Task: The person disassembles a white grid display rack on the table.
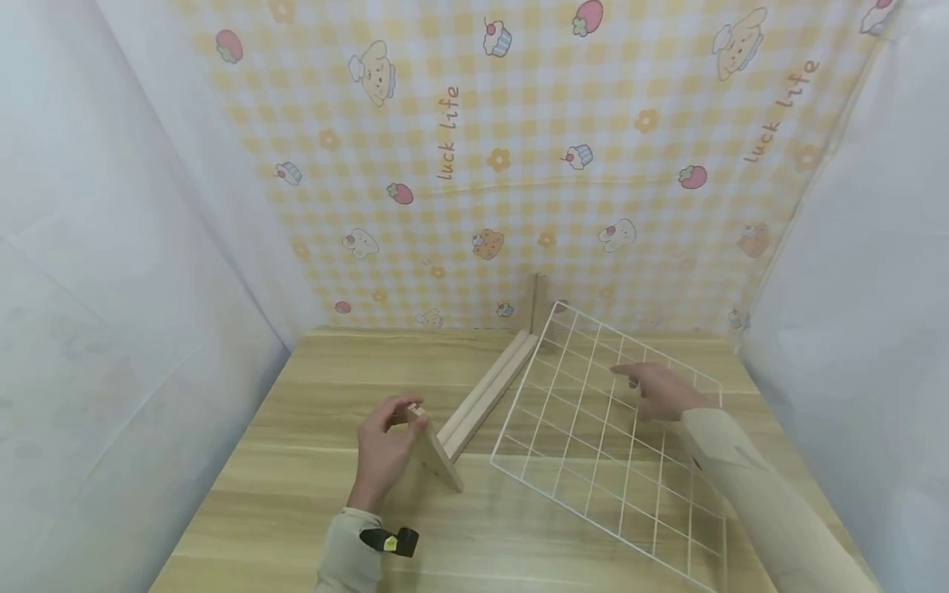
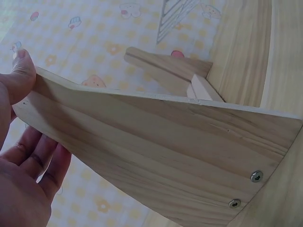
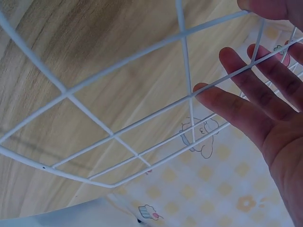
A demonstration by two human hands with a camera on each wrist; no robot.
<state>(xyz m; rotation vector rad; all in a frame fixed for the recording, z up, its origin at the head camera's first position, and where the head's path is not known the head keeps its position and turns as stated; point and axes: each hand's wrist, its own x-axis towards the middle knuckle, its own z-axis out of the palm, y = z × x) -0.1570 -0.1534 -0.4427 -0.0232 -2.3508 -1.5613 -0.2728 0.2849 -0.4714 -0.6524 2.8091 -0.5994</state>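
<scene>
A white wire grid (image 1: 608, 445) is seen in the lower right of the head view, tilted, its near edge toward the table (image 1: 296, 461) and its far corner raised. The right hand (image 1: 660, 391) rests on top of it with fingers straight and spread; in the right wrist view the fingertips (image 3: 208, 94) lie against a wire without curling round it. At centre, a wooden stand (image 1: 474, 403) runs from the middle of the frame toward the patterned backdrop (image 1: 482, 165). Its near end panel is pinched at the top by the left hand (image 1: 385, 449), thumb on the edge, the other fingers loose behind the board in the left wrist view.

The grid is judged light, stiff yet slightly springy, with thin smooth wires that may slip; it would best be taken by its outer rim or a crossing. The stand is judged rigid and heavier, screwed at the joint, and best held by the end panel.
</scene>
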